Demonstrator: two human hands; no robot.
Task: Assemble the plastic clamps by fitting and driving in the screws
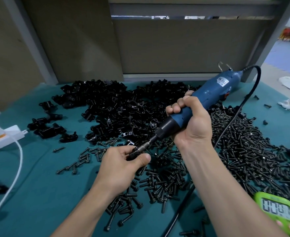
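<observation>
A blue electric screwdriver (207, 98) carries a white sticker on its far end; the print is too blurred to read. At the near right edge, a green timer (277, 211) shows grey digits starting "00"; the rest is unclear.

The right hand (190, 120) has its fingers wrapped firmly round the screwdriver's barrel, thumb on top. The tool slants down to the left. The left hand (123, 161) is just beside the bit's tip, with thumb and fingers pinching a small black part (134, 153) against it. Whether it is a screw or a clamp piece cannot be told.

Both forearms reach in from the near edge over a teal table (38, 185). A heap of black plastic clamps (115, 103) lies at the far centre. Loose black screws (243, 147) spread across the near right, under the tool's black cord (235, 117).
</observation>
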